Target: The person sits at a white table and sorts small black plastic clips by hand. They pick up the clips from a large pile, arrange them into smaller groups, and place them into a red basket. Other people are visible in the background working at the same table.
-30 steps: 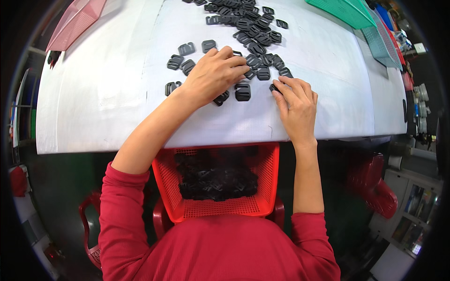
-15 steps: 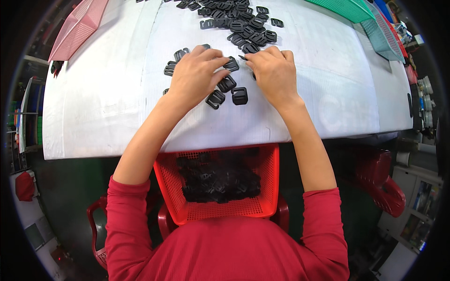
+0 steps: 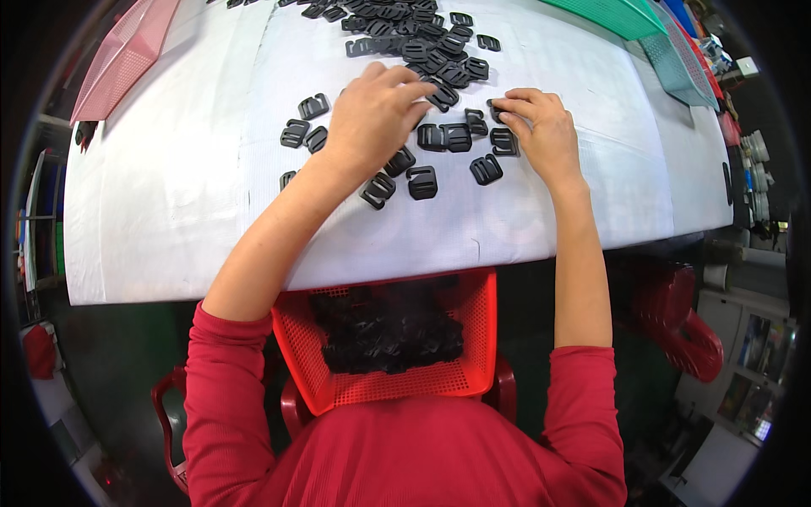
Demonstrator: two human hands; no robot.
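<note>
Here, across the upper half of the frame, we see a white-covered table [image 3: 169,203] with black plastic strap buckles [image 3: 422,182] scattered mid-frame below a denser heap at top centre. Our left hand [image 3: 372,118] hovers half-curled, thumb apart; we cannot tell whether it holds anything. Our right hand [image 3: 547,135], loosely curled, has its fingertips at one buckle, its grip unclear. A pink basket [image 3: 127,63] stands upper left, a maroon chair [image 3: 672,317] lower right on the dark floor.
</note>
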